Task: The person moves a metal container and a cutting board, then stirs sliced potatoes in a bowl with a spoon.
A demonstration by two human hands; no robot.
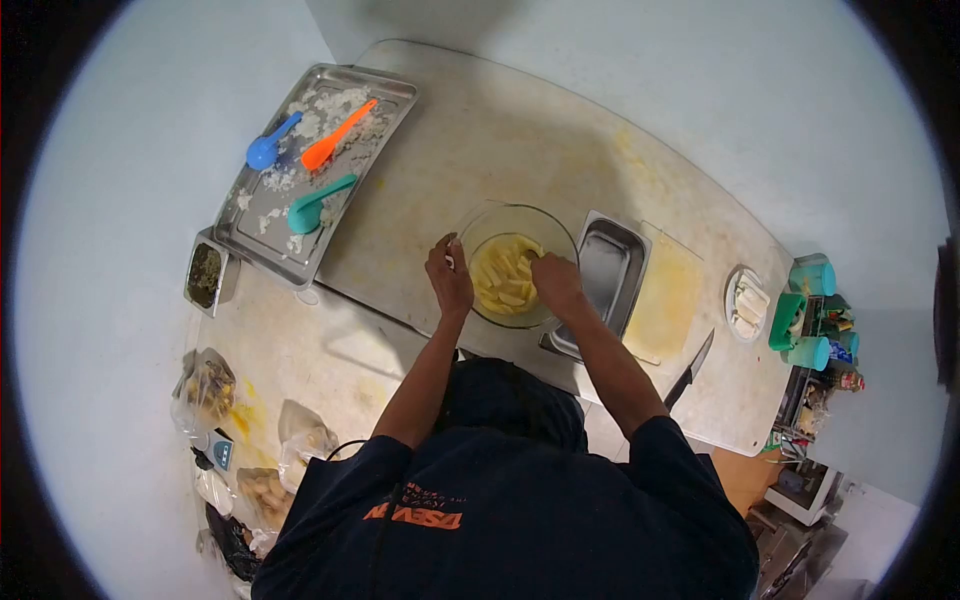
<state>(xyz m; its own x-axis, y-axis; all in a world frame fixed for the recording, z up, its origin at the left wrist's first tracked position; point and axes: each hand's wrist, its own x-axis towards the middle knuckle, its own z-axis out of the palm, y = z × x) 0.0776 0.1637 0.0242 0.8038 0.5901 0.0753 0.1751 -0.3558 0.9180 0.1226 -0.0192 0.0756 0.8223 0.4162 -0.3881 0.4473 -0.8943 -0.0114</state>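
A clear glass bowl (552, 226) stands on the table in front of me, with pale yellow cut pieces (502, 272) in it that look like potato or fruit strips. My left hand (450, 278) is at the bowl's left side, thumb and fingers gripping its rim. Over the right part of the bowl, my right hand (556, 284) has its fingers curled down at the yellow pieces. What those fingers hold is hidden; a small dark edge shows beside them. Just right of the bowl sits a rectangular steel pan (608, 262).
A yellowed cutting board (664, 300) and a knife (690, 372) lie to the right, near a plate of white pieces (747, 303). At upper left, a steel tray (270, 205) holds rice remains and blue, orange and green scoops. Plastic bags (205, 388) lie at lower left.
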